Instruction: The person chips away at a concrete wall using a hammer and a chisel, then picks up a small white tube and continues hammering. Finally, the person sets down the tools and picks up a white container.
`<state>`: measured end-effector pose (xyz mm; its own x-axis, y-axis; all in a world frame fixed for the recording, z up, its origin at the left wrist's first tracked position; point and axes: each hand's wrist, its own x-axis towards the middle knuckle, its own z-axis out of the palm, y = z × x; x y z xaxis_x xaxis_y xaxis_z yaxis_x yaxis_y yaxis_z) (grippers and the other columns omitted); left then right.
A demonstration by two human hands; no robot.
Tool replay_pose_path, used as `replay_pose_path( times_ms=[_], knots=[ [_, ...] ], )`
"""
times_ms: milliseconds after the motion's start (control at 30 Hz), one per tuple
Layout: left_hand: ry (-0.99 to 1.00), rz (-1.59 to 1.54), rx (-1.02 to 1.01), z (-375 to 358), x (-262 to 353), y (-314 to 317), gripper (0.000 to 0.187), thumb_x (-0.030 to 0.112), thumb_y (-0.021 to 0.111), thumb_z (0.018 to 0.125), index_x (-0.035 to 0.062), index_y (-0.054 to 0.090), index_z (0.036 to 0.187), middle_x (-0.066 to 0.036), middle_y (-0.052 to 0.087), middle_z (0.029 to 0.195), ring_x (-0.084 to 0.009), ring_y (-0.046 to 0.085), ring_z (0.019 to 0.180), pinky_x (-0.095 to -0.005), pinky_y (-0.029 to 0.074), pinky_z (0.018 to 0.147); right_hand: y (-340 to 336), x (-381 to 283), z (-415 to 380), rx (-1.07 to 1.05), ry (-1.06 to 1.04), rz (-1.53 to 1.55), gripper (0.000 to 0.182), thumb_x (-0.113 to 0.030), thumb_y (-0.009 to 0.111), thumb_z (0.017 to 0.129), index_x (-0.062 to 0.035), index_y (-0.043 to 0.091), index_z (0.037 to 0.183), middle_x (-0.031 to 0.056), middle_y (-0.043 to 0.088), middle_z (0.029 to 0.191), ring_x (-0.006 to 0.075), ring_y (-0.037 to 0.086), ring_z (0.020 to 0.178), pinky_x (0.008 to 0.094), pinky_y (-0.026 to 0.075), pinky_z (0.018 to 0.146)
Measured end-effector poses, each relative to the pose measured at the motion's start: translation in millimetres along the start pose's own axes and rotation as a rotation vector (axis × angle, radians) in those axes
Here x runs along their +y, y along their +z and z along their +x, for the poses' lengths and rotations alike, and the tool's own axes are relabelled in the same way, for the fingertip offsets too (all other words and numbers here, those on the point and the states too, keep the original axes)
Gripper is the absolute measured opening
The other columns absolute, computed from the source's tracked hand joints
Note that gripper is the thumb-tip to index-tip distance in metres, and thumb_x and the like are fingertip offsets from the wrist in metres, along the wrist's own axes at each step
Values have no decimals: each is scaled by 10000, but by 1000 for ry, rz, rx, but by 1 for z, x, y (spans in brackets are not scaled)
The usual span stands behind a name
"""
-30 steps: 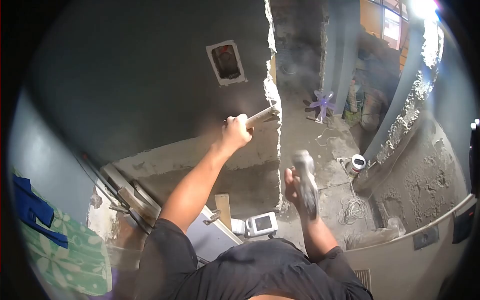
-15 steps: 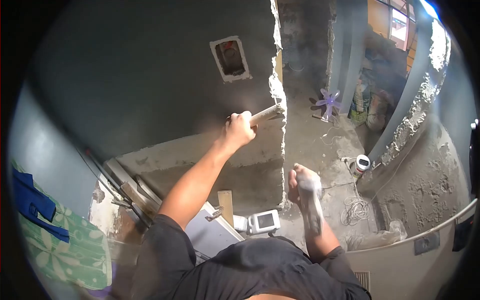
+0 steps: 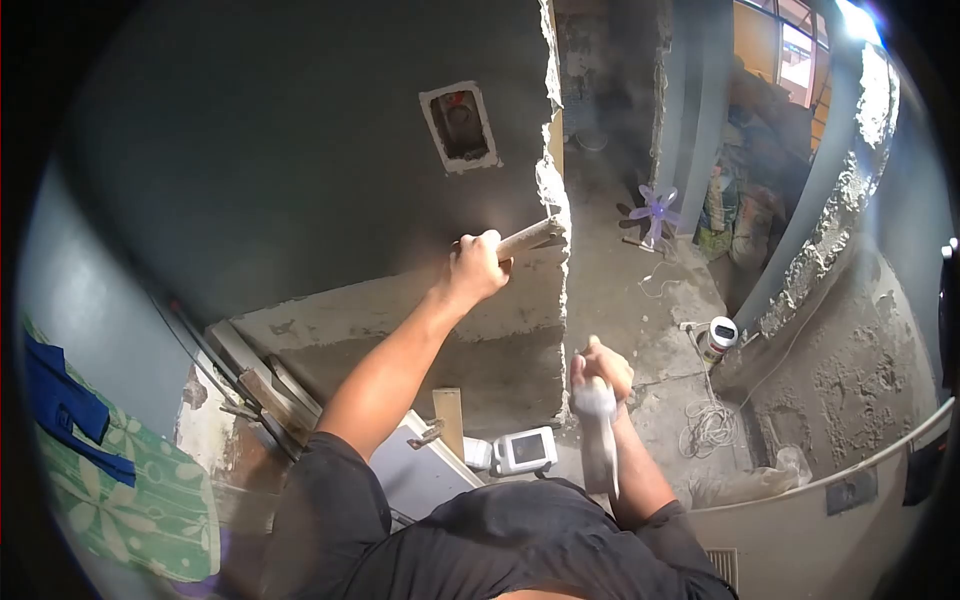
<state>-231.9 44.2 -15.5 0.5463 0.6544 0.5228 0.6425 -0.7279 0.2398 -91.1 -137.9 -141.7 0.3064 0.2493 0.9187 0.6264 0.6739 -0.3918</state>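
On the left, my left hand (image 3: pixel 478 266) is wrapped round a short, flat, grey-brown board (image 3: pixel 528 238). The board's far end sits right at the rough, broken edge of the wall (image 3: pixel 550 185). Lower and to the right, my right hand (image 3: pixel 606 368) is closed on a pale grey, trowel-like tool (image 3: pixel 600 420). Part of this tool is smeared whitish, and it tapers down along my forearm. Blur hides its exact shape.
A framed recess (image 3: pixel 459 125) is cut in the dark wall. Below me are a white device with a dark screen (image 3: pixel 525 451) and a pale board (image 3: pixel 449 420). Coiled cable (image 3: pixel 708 430), a round container (image 3: pixel 720 338) and a purple flower-shaped fan (image 3: pixel 655 210) are on the right.
My right hand has moved slightly down, and the tool in it has swung down and left. My left hand keeps the board at the wall edge.
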Motion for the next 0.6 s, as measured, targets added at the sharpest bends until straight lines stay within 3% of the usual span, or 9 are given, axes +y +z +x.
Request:
replay_pose_path(
  times_ms=[100,167,200,233,300,367,500,533,600],
  knots=[
    [-21,-12,-23,0,1,-3,201,202,669,812,14,601,794,-275,646,756,-485,645,777,-520,544,678,9,-4,21,68,-124,40,255,38,652,802,-50,454,669,73,468,568,234,498,488,301,405,481],
    [-32,-13,-26,-2,1,-3,205,205,667,813,11,602,796,-277,646,760,-486,646,779,-520,543,680,8,28,7,-180,729,181,168,18,621,768,-18,461,732,101,447,561,272,507,494,293,421,496],
    [-40,-13,-25,-2,2,-4,209,208,664,814,8,604,798,-279,647,763,-486,646,782,-519,542,683,12,49,1,-300,644,-56,164,-12,608,711,-4,467,795,164,470,579,360,510,528,316,441,517],
    [-31,-13,-26,-7,3,-2,209,208,664,814,8,604,798,-279,647,763,-486,646,782,-519,542,683,11,55,-4,-285,561,-185,199,-34,610,658,-9,476,802,213,512,615,421,500,571,344,448,530],
    [36,61,26,0,0,-3,176,166,670,789,10,590,775,-269,656,717,-464,671,706,-506,566,652,7,48,-17,-237,517,-163,211,-70,635,655,-18,484,794,235,546,647,450,497,601,366,450,530],
    [43,25,22,-1,2,-1,177,178,669,794,15,603,784,-266,658,713,-454,675,702,-508,562,650,-3,29,-19,-275,552,-10,212,-110,680,756,-38,484,722,170,514,615,360,545,549,387,465,535],
    [25,29,-7,0,5,-2,172,181,668,802,22,605,780,-261,658,712,-458,671,706,-519,551,646,7,10,2,-27,76,-80,249,22,675,760,-76,469,659,96,452,564,306,478,495,386,400,498],
    [15,23,5,0,5,-1,179,184,669,803,20,602,779,-265,654,712,-465,666,713,-521,548,645,10,18,2,-9,58,-101,243,44,672,743,-83,485,654,89,461,554,306,445,469,403,381,487],
    [-1,-8,5,0,4,-1,196,193,675,801,15,599,778,-278,645,719,-484,654,735,-526,540,651,9,34,3,-181,343,-151,147,-45,658,737,-47,512,721,169,551,629,400,563,590,443,457,558]
  ],
)
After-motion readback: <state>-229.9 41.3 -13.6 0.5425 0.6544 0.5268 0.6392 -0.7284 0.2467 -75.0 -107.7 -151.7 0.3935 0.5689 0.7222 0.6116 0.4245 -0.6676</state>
